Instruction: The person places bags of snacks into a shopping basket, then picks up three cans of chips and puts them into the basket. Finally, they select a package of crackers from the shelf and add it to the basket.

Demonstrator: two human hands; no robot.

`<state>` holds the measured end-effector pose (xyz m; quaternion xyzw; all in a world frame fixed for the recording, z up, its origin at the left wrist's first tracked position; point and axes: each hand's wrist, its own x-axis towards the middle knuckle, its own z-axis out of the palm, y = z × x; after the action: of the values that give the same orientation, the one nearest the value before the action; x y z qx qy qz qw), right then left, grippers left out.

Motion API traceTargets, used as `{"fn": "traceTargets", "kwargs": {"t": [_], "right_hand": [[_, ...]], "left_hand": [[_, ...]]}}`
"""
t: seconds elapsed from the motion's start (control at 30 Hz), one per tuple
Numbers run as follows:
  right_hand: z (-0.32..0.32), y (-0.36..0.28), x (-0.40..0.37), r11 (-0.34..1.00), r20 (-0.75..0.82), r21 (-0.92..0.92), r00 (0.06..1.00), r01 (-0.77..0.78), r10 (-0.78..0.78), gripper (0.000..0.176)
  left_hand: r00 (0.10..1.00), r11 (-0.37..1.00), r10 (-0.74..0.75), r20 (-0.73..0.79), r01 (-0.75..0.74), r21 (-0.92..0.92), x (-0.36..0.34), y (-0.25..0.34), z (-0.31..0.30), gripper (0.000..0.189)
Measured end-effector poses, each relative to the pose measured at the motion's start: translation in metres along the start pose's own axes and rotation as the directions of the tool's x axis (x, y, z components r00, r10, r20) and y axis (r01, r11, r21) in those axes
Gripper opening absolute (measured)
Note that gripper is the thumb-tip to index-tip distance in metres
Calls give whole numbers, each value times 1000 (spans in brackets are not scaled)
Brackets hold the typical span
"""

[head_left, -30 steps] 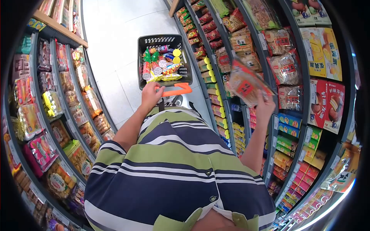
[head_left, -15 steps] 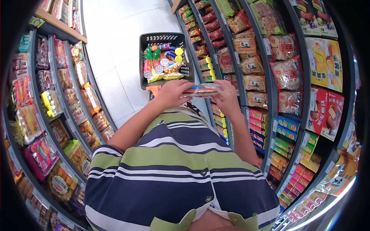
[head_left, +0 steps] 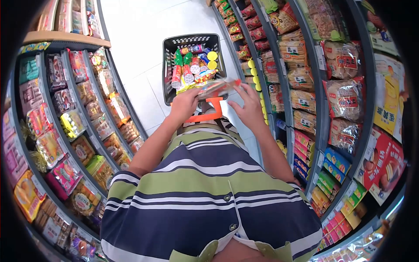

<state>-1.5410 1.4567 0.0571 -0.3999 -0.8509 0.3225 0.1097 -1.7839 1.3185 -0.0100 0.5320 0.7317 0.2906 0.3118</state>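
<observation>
My left hand point(head_left: 187, 104) is closed on the near-left end of a flat snack packet point(head_left: 218, 88), which is blurred by motion. Fingers and thumb spread apart, my right hand point(head_left: 248, 104) has its fingertips right at the packet's other end. Just beyond and below is a black shopping basket point(head_left: 167, 65) with an orange handle point(head_left: 205, 117). Inside it lie several snacks, among them red tubes with green tops point(head_left: 176, 75), canisters with yellow lids point(head_left: 212, 56) and a yellow bag point(head_left: 185, 87). The packet overlaps the basket's near edge in this view.
Shelves of packaged biscuits and cakes point(head_left: 72, 122) line my left side. To the right, more shelves carry bagged crackers point(head_left: 345, 98), small coloured boxes point(head_left: 327, 183) and a red carton point(head_left: 384, 166). A pale tiled floor point(head_left: 135, 43) runs ahead between them.
The packet has moved forward and tilted, now over the basket's near edge. My right hand's fingers have spread from their grip on it. The orange handle has come into fuller view.
</observation>
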Motion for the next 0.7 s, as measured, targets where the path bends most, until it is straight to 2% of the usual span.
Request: {"fn": "traceTargets", "kwargs": {"t": [0.03, 0.07, 0.1, 0.13, 0.23, 0.33, 0.37, 0.5, 0.6, 0.63, 0.7], "right_hand": [[0, 9, 0, 998, 33, -49, 999, -31, 32, 55], [2, 20, 1, 998, 83, -27, 995, -55, 57, 54], [6, 32, 0, 997, 131, -6, 988, -81, 81, 54], [10, 45, -1, 994, 180, 12, 978, -106, 102, 53], [19, 73, 0, 986, 310, 50, 941, -161, 138, 46], [30, 90, -2, 985, 380, 54, 915, -166, 134, 42], [33, 94, -3, 984, 402, 56, 906, -168, 131, 42], [33, 98, -3, 976, 446, 44, 878, -213, 171, 42], [24, 97, -11, 961, 403, 3, 880, -275, 251, 42], [19, 94, -13, 948, 393, -17, 870, -317, 298, 41], [18, 96, -22, 927, 365, -33, 859, -374, 359, 41]], "left_hand": [[996, 996, -91, -3, 91, 7, 5, -5, 5, 31], [984, 984, -180, -7, 180, 15, 9, -12, 11, 30], [971, 973, -226, -73, 229, 29, 13, -20, 19, 29], [942, 944, -331, -63, 330, -26, 17, -29, 25, 29], [799, 792, -601, -20, 592, -150, 39, -58, 35, 37], [693, 688, -718, -58, 695, -211, 57, -126, 60, 41], [713, 717, -691, -116, 657, -232, 61, -153, 73, 43], [602, 602, -796, -61, 778, -179, 91, -192, 81, 45], [613, 615, -788, -63, 776, -139, 102, -260, 109, 46], [617, 617, -787, -27, 786, -27, 113, -243, 95, 47], [620, 620, -784, -24, 781, -71, 133, -239, 90, 48]]}}
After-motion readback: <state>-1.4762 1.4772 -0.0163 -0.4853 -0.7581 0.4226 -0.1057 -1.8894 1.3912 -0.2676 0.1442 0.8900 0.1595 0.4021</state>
